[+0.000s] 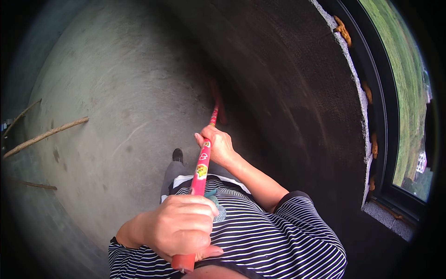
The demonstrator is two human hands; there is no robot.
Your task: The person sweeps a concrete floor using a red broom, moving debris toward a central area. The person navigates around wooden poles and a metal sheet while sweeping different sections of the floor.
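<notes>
A long pink-red handle [203,157] with printed flowers and hearts runs away from my chest towards the floor. My left hand [183,223] is wrapped around it close to its top end, just in front of my striped shirt. Further down, my right hand [216,143] grips the same handle. The far end fades into dark shadow by the wall's foot, where a blurred reddish shape [217,99] shows; what it is I cannot tell.
Bare concrete floor [104,87] spreads ahead and to the left. A dark wall [278,87] rises on the right, with a black-framed window [386,104] edged by lumps of orange foam [343,31]. Wooden poles [52,134] stand at the left. My dark shoe [177,155] shows below.
</notes>
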